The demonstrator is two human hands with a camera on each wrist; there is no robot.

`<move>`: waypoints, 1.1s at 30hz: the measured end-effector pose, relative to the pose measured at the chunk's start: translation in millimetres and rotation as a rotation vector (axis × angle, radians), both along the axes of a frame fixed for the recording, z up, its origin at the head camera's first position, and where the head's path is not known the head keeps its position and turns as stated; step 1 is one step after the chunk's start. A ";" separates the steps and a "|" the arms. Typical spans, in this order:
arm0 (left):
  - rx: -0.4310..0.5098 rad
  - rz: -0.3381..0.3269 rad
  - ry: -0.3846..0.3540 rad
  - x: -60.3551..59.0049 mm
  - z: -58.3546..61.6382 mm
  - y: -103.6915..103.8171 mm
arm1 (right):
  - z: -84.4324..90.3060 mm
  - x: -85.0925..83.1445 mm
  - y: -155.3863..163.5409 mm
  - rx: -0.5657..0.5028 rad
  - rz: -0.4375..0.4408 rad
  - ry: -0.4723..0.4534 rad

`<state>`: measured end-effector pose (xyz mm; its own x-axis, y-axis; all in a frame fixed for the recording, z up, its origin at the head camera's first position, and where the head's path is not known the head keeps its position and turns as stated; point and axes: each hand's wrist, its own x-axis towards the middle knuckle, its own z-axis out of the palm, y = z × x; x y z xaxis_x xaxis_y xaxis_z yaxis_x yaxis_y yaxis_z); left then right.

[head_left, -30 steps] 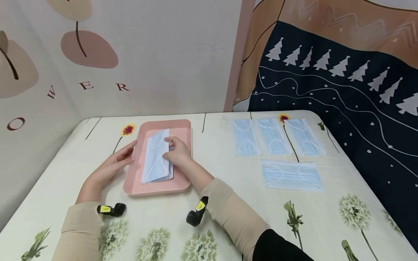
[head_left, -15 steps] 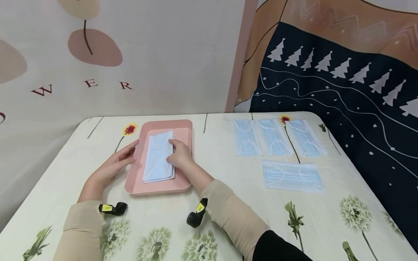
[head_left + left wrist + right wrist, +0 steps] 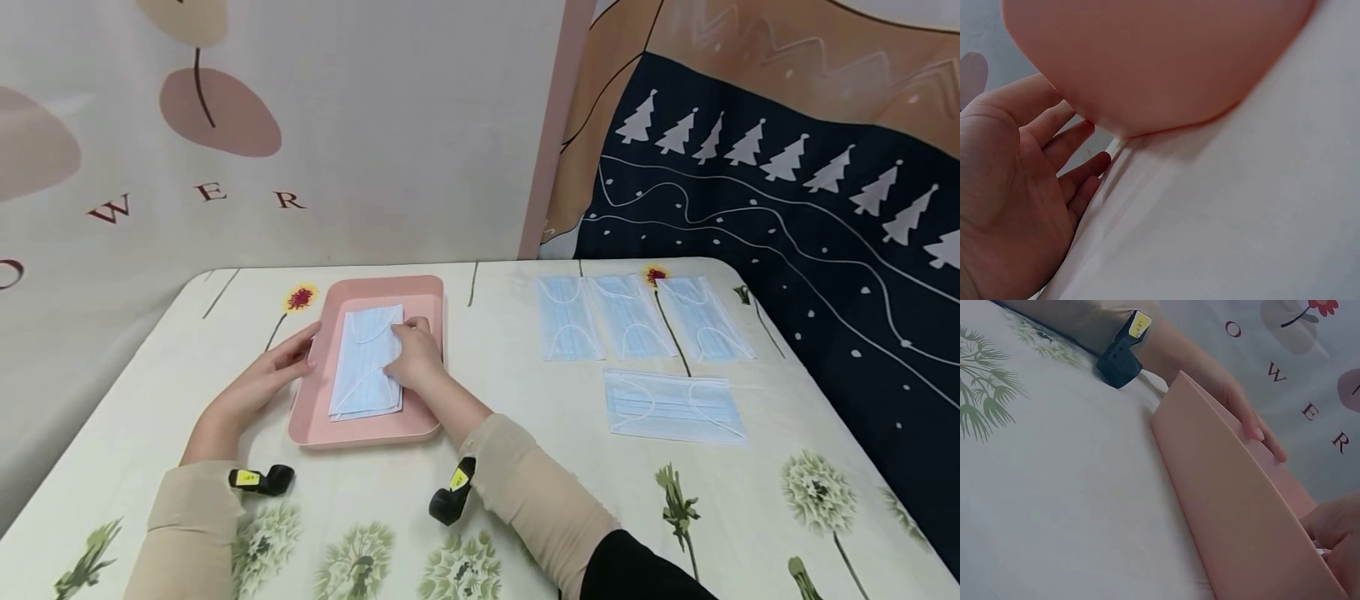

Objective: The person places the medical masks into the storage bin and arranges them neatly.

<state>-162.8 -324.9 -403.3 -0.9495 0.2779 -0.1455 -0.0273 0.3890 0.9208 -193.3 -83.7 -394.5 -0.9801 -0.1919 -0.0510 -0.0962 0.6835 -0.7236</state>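
Blue pleated face masks (image 3: pixel 363 358) with white ear loops lie in a stack inside a pink tray (image 3: pixel 420 425). My right hand (image 3: pixel 416 354) reaches over the tray's right side and pinches the right edge of the stack, thumb on top; its other fingers are partly hidden. In the right wrist view the tray wall (image 3: pixel 1229 494) covers much of that hand (image 3: pixel 1335 534). On the tray's left side my left hand (image 3: pixel 262 379) touches the rim. Its fingers look loose and fairly straight in the left wrist view, beside the tray's outer wall (image 3: pixel 1147 69).
To the right, three face masks lie upright in a row, with the left one (image 3: pixel 568 321) nearest the tray. A single sideways mask (image 3: pixel 675 404) lies below them. A flower-print cloth (image 3: pixel 510 358) covers the table, and printed hangings (image 3: pixel 390 133) stand behind it.
The top mask has settled flatter and squarer on the stack. My right hand has shifted slightly right, its fingers drawn back toward the stack's edge. My left hand stays at the tray.
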 end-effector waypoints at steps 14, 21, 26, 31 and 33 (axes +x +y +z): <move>-0.001 -0.011 0.008 0.8 0.3 2.1 | 7.3 2.8 6.8 -0.047 0.016 0.007; 0.013 -0.014 0.020 -0.7 2.1 2.7 | 16.0 6.1 14.9 -0.128 0.053 0.017; 0.019 -0.012 0.017 -1.0 2.2 1.9 | 23.2 8.7 24.4 -0.219 0.089 0.042; 0.015 -0.009 0.014 -0.8 0.8 1.0 | 28.5 10.6 36.6 -0.260 0.115 0.079; 0.012 -0.008 0.012 -0.4 0.3 0.7 | 30.0 11.6 42.1 -0.277 0.113 0.079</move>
